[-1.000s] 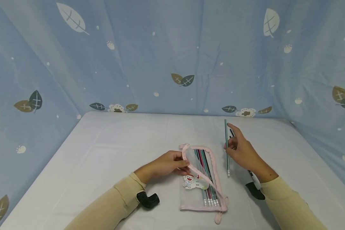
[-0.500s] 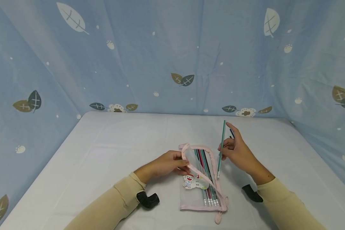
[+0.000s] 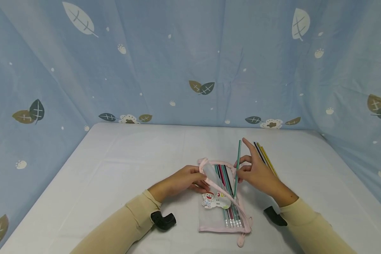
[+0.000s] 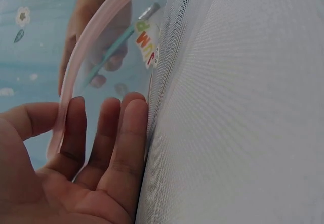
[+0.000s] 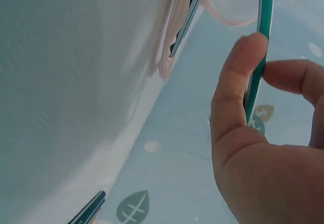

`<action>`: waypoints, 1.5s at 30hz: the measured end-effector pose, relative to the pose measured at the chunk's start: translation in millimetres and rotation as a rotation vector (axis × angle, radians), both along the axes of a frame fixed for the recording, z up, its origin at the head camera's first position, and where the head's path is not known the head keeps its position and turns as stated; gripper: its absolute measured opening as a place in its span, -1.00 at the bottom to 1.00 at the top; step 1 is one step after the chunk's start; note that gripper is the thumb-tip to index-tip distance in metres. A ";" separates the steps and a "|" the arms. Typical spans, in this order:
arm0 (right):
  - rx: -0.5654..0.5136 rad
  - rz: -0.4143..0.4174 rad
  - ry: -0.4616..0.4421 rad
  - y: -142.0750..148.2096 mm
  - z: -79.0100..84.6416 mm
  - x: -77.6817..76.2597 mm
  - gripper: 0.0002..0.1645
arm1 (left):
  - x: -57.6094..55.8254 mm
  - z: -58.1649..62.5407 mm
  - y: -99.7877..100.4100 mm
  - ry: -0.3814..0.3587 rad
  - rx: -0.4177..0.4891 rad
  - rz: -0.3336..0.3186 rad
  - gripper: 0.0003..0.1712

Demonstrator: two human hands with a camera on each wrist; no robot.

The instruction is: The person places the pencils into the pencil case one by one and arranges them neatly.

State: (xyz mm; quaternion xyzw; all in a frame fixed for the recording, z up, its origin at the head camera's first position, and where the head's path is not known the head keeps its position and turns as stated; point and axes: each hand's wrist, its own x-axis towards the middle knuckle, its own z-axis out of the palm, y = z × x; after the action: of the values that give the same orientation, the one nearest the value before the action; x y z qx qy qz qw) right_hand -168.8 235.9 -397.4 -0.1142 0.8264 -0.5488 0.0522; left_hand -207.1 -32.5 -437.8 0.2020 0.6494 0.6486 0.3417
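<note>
My left hand [image 3: 185,181] pinches the pink edge of a clear, pink-trimmed pencil pouch [image 3: 206,220], lifting its upper flap; in the left wrist view thumb and index finger grip that pink trim [image 4: 68,90]. Inside the pouch lie several pencils [image 3: 223,176] in teal, black and dark red, side by side. My right hand [image 3: 257,174] pinches a green pencil [image 3: 239,155] between thumb and fingers, its index finger stretched up. The pencil's lower end overlaps the pouch's open side. In the right wrist view the green pencil [image 5: 266,21] runs between thumb and fingertips.
Beyond the right hand, several black and yellow pencils [image 3: 266,157] lie on the white table [image 3: 130,158]. A cartoon label [image 3: 214,201] is on the pouch flap, and a zipper pull [image 3: 241,241] hangs at its near corner. A blue leaf-print curtain [image 3: 165,63] stands behind.
My right hand has carried the green pencil leftward from beside the pouch to over its open side, uncovering the yellow pencils behind. The left hand keeps its grip, barely moved.
</note>
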 end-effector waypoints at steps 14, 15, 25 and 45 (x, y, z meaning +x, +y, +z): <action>-0.001 0.075 -0.142 -1.3 -6.9 -1.4 0.27 | -0.9 -0.8 -0.6 -0.041 0.052 0.002 -0.71; 0.004 0.073 -0.149 -1.6 -7.3 -1.7 0.25 | -0.7 -0.6 -0.5 -0.042 0.053 0.002 -0.71; 0.062 0.081 -0.150 0.6 -7.7 -1.4 0.13 | 1.0 -0.2 -0.2 -0.038 0.051 -0.001 -0.71; 0.128 0.193 -0.176 0.4 -13.1 -3.4 0.10 | 2.2 -1.2 -1.3 -0.039 0.043 -0.005 -0.71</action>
State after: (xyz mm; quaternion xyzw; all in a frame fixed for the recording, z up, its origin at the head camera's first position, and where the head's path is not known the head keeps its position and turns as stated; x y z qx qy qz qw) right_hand -172.2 236.4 -410.5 -0.1413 0.8372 -0.4952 0.1842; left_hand -204.9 -33.8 -439.1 0.1983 0.6281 0.6653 0.3515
